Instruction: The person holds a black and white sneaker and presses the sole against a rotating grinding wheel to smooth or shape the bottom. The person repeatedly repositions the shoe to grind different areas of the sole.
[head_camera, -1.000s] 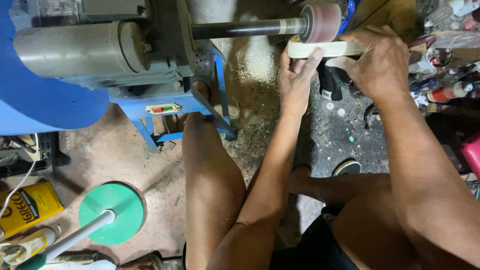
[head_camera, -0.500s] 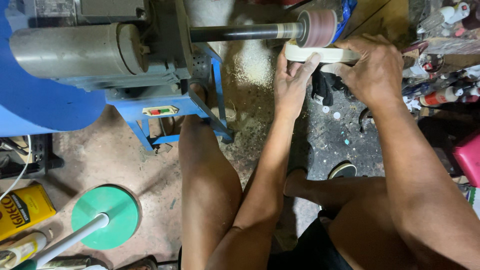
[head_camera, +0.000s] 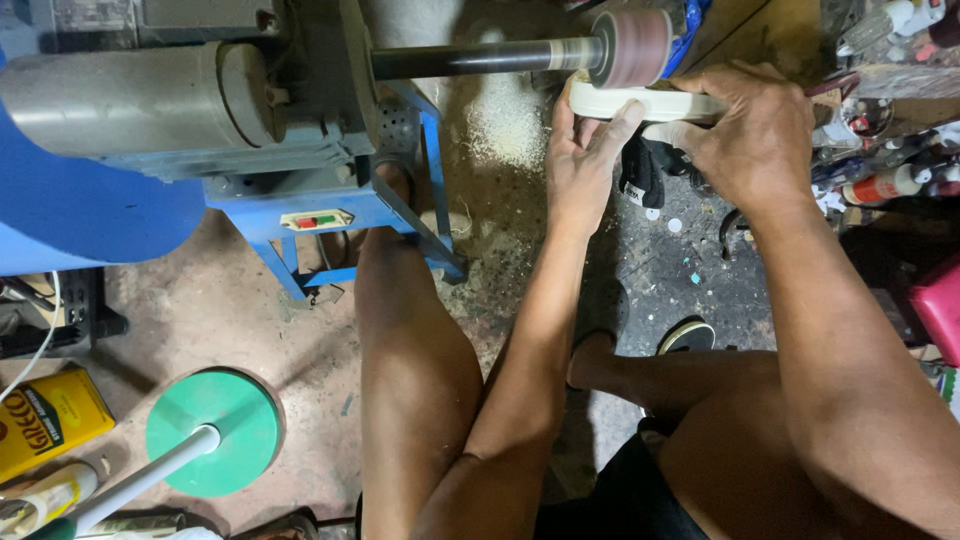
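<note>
A pale, cream-coloured flat piece (head_camera: 640, 102) sits between both hands, pressed up against the reddish sanding drum (head_camera: 632, 48) at the end of a dark steel shaft (head_camera: 470, 60). My left hand (head_camera: 585, 160) supports its left end from below with the fingers spread along it. My right hand (head_camera: 750, 135) grips its right end from above. The shaft runs from a grey motor housing (head_camera: 130, 100) on a blue metal stand (head_camera: 340, 215).
Pale sawdust (head_camera: 505, 120) lies on the floor under the shaft. A green round base with a white pole (head_camera: 212, 430), a yellow can (head_camera: 45, 420), cluttered bottles and tools (head_camera: 880, 150) at right, a pink box (head_camera: 940, 310). My bare legs and feet fill the lower middle.
The view has shifted slightly; the pale piece and both hands have risen a little closer under the drum. The grip of both hands is the same.
</note>
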